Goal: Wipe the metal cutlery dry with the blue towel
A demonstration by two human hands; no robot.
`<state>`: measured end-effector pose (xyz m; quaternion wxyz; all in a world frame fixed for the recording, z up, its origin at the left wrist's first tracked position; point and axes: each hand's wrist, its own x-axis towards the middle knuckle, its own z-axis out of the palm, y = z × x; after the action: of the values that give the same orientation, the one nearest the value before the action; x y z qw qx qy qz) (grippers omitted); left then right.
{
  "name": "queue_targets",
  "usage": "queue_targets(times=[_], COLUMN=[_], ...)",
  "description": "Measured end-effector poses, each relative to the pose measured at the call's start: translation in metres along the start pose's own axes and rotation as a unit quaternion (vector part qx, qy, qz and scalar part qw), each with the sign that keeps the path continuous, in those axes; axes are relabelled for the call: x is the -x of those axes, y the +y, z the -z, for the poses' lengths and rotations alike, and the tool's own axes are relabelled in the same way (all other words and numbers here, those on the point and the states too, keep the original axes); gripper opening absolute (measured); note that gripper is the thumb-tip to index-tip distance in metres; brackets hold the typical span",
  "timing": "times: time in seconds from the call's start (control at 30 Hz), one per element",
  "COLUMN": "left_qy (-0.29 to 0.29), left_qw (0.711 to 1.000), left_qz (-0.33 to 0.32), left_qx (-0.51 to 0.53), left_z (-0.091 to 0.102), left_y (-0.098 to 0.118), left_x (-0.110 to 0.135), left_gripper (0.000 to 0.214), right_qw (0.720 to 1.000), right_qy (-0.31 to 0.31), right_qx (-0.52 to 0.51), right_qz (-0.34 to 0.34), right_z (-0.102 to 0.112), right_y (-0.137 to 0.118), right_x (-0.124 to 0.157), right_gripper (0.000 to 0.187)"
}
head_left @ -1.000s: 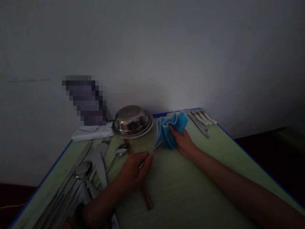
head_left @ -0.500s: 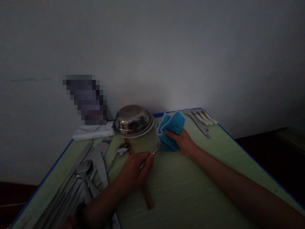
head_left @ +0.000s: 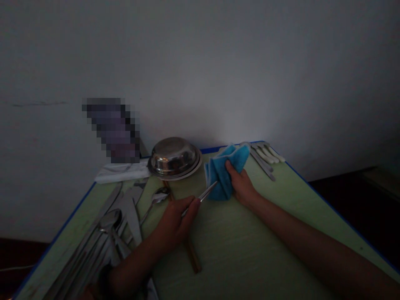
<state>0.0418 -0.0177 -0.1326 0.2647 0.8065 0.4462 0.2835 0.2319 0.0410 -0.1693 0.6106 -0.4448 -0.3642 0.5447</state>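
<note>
Slim metal utensil (head_left: 207,192): held in mid-worktop, slanting up and away to the right, tip in front of the cloth's lower edge; whether it touches the cloth, cannot tell. Two narrow metal lengths show past the fingers; the rest is hidden.

Left hand (head_left: 178,218): grip closed round the utensil. Dark band (head_left: 104,280) at the wrist.

Right hand (head_left: 242,185): grip closed on a folded blue cloth (head_left: 221,175), thumb pressed to its face, folds standing up.

Brown wooden stick (head_left: 193,255) passes under the left hand. Spoon (head_left: 160,194) just beside its far end. Beyond, upturned steel bowl (head_left: 175,155), pale rim beneath.

Left side: heap of metal cutlery (head_left: 93,246), partly behind the forearm; white packet (head_left: 121,173) behind it, pixelated upright object (head_left: 114,131) near the wall (head_left: 200,62).

Far right corner: white-handled cutlery (head_left: 271,155) beside plain metal pieces (head_left: 264,166).

Worktop (head_left: 243,246): pale green, blue edge.
</note>
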Motion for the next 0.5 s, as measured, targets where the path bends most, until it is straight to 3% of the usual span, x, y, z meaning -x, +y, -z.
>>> queue_targets(times=[0.13, 0.27, 0.5], left_qy=[0.031, 0.063, 0.027], left_qw=[0.999, 0.995, 0.998], left_qz=[0.036, 0.066, 0.04], left_qx=[0.023, 0.036, 0.032], left_z=[0.001, 0.001, 0.001], left_y=[0.0, -0.001, -0.002], left_x=[0.0, 0.0, 0.001], left_gripper=[0.036, 0.039, 0.037], right_qw=[0.995, 0.99, 0.992], right_qy=[0.018, -0.061, -0.09], right_qx=[-0.081, -0.097, -0.071], right_qz=[-0.062, -0.084, -0.058], right_z=[-0.005, -0.003, 0.0], right_y=[-0.005, -0.009, -0.011], right_x=[0.002, 0.004, 0.007], right_gripper=[0.033, 0.029, 0.025])
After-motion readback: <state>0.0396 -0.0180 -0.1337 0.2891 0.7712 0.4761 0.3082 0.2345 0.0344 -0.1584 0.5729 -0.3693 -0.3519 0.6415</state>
